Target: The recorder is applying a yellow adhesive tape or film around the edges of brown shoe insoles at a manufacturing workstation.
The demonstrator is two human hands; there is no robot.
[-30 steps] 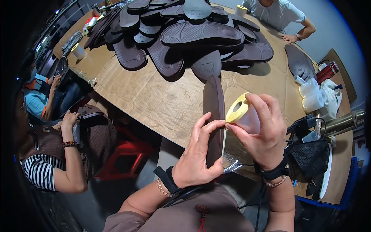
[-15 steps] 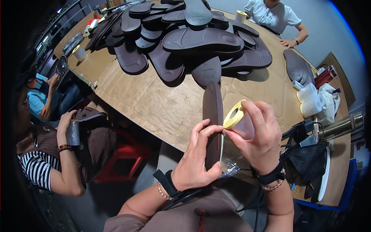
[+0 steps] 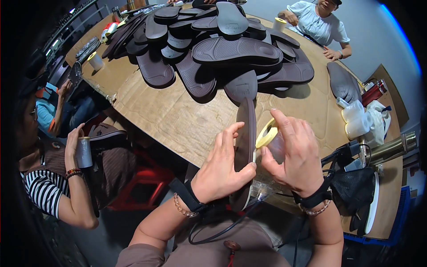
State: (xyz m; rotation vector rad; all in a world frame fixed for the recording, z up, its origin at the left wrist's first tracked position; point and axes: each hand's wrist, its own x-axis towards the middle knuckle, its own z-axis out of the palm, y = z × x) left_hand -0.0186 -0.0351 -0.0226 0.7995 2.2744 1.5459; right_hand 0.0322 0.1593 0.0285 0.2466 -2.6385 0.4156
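My left hand (image 3: 222, 168) grips a dark brown shoe sole (image 3: 244, 129) standing on its edge, thumb on the near side and fingers along its left face. Its far end rests by another sole (image 3: 241, 85) at the front of the pile. In my right hand (image 3: 297, 153) is a roll of clear film (image 3: 276, 146) with a yellow end, tilted beside the sole's right face. The roll's yellow rim is against or very close to the sole's edge; whether it touches I cannot tell.
A heap of brown soles (image 3: 238, 52) covers the table's far middle. Clear rolls (image 3: 357, 122), a metal flask (image 3: 393, 149) and a black mesh pouch (image 3: 354, 187) lie at right. Co-workers sit at left; another person (image 3: 318, 24) stands far right. A red stool (image 3: 142, 189) is at left.
The sole in my left hand sits lower, its near end now showing below my thumb. My left fingers have drawn back from the roll, and my right fingers have spread along it.
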